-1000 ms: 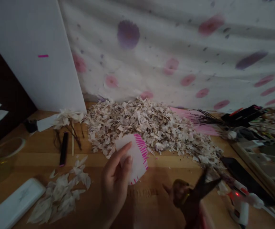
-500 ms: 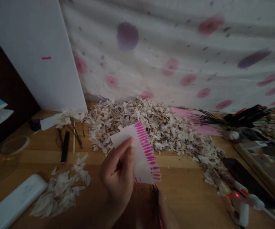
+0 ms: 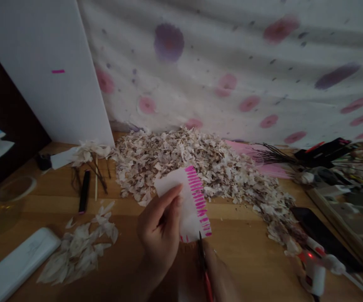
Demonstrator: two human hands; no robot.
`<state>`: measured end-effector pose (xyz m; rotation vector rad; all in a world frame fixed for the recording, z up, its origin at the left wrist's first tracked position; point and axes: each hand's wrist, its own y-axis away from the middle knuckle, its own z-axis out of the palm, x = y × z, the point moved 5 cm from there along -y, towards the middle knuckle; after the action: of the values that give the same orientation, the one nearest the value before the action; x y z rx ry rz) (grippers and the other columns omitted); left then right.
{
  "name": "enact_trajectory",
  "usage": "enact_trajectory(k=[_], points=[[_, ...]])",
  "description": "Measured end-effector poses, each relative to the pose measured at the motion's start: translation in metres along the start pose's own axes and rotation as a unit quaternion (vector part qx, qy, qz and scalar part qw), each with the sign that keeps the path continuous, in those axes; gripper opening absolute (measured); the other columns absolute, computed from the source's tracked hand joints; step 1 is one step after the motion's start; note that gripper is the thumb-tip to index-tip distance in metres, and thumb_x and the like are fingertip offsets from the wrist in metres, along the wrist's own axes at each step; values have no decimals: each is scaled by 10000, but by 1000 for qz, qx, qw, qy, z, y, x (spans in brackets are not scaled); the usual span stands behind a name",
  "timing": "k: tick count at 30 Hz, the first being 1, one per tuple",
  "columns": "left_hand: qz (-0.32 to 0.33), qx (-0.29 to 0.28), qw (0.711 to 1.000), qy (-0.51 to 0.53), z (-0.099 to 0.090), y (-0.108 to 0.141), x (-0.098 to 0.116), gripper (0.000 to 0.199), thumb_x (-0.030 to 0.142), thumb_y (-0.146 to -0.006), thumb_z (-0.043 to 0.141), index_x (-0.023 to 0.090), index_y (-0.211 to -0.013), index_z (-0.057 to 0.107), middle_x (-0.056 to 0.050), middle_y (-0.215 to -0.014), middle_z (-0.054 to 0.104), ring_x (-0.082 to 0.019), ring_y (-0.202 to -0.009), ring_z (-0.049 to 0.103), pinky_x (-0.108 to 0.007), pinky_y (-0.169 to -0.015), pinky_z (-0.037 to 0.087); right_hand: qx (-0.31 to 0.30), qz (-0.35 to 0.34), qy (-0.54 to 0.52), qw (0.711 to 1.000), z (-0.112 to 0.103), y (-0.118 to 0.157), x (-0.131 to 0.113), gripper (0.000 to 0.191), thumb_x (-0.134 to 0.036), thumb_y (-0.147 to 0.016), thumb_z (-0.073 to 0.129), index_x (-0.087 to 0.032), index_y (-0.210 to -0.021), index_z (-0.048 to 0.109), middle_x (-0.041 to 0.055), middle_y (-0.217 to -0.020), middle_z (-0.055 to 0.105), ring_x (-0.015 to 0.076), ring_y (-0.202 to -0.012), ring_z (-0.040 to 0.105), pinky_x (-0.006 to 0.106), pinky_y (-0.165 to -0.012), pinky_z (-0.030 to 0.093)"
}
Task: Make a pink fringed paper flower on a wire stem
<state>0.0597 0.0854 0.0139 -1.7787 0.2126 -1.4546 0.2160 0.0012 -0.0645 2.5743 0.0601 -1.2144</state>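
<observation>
My left hand (image 3: 160,226) pinches a white piece of paper (image 3: 184,209) between thumb and fingers, near the middle of the view. Short magenta strokes line the paper's right edge, and a few more sit at its lower corner. In my right hand (image 3: 220,272), partly dark at the bottom, is a pair of scissors (image 3: 204,262) with red on the handle. Their blades point up, with the tip at the paper's lower right part. Whether the blades touch or overlap the paper is hard to tell.
A broad heap of pale dried petals (image 3: 181,147) lies behind my hands. Larger petals (image 3: 77,251) and a white case (image 3: 20,264) are at left, near a black marker (image 3: 84,192). At right are a glue gun (image 3: 315,268), a dark phone-like slab (image 3: 322,235) and thin black stems (image 3: 272,154).
The paper and my left hand have shifted slightly right. The scissors have moved up and a little left, and more of their blades and red handle shows.
</observation>
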Motion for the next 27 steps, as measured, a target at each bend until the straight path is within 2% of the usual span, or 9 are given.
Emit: enact_trajectory(k=[4,12,16,21,24,27], points=[[-8,-19,1000,18,3,6,-4,325,91,-921,688,278,-1176,764,5,-1059,833,-124,-899,785,-195,-825,626,-7,18,6,1000,1,-8,1,430,-434,-892,714,-267,-1279,629,106,-1044,755,341,-981,735,397,-810,601],[-8,-15,1000,5,6,9,-8,269,119,-945,664,238,-1164,765,-32,-1040,837,-156,-892,796,-229,-805,649,-30,38,10,999,1,-8,1,446,-439,-859,675,-234,-1255,652,100,-971,749,299,-897,739,329,-774,576],[20,-21,999,15,7,11,-11,362,57,-938,643,277,-1201,759,-10,-1081,831,-136,-941,789,-208,-861,625,-34,39,5,999,-2,-5,3,535,-577,-879,636,-202,-1261,640,102,-905,738,287,-809,720,314,-718,560],[10,-5,1000,-6,7,13,-13,423,60,-936,644,282,-1287,722,-23,-1157,815,-139,-973,783,-208,-866,621,-12,3,-30,999,-5,-4,1,719,-818,-785,591,-196,-1144,631,81,-855,720,277,-807,680,320,-743,547],[-3,7,1000,-16,7,12,-13,402,78,-953,627,272,-1294,718,-36,-1180,808,-150,-989,782,-226,-866,628,-2,4,-43,999,-6,-4,2,603,-772,-782,627,-202,-979,627,48,-767,683,232,-717,650,277,-649,513],[-12,14,1000,-22,7,12,-14,371,101,-962,623,257,-1282,726,-47,-1177,807,-164,-994,785,-244,-865,635,-3,20,-30,999,-7,-1,6,384,-595,-823,672,-220,-889,626,29,-743,668,209,-697,642,254,-601,485]])
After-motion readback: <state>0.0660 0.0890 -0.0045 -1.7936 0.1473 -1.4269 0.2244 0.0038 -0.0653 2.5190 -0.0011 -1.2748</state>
